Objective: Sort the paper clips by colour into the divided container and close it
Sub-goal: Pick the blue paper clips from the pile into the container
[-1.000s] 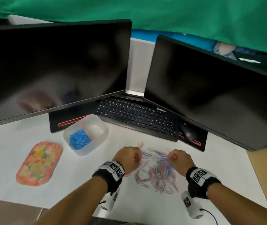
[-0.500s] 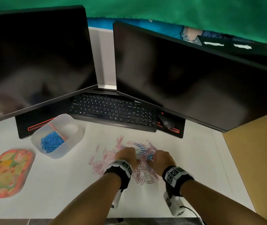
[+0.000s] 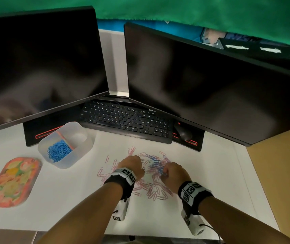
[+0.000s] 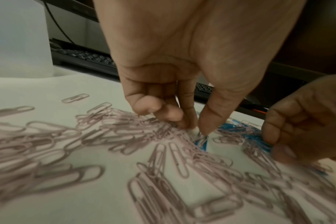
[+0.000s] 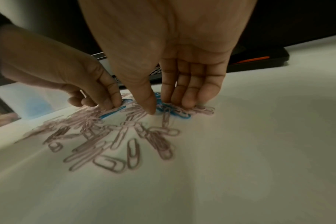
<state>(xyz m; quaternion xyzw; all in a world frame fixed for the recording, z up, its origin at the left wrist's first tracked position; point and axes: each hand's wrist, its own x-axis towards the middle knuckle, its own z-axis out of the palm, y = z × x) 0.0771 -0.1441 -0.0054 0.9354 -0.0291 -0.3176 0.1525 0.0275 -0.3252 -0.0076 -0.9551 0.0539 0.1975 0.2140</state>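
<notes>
Pink and blue paper clips (image 3: 151, 180) lie scattered on the white desk in front of me. In the left wrist view my left hand (image 4: 197, 131) pinches a blue clip (image 4: 201, 142) between thumb and forefinger at the pile's middle. My right hand (image 5: 161, 107) has its fingertips (image 5: 188, 103) down on a clump of blue clips (image 5: 175, 112), the thumb just beside them. The translucent divided container (image 3: 80, 154) stands open at the left. Blue clips (image 3: 58, 151) fill its near compartment, and the far compartment (image 3: 78, 137) looks empty. Its floral lid (image 3: 12, 182) lies flat further left.
A black keyboard (image 3: 126, 120) and a mouse (image 3: 183, 132) sit behind the pile under two dark monitors (image 3: 202, 85). The desk's right edge (image 3: 257, 191) meets a brown surface.
Both hands have come down from loose fists at the pile's near edge into the clips. The left hand now pinches a blue clip. The head view has swung about.
</notes>
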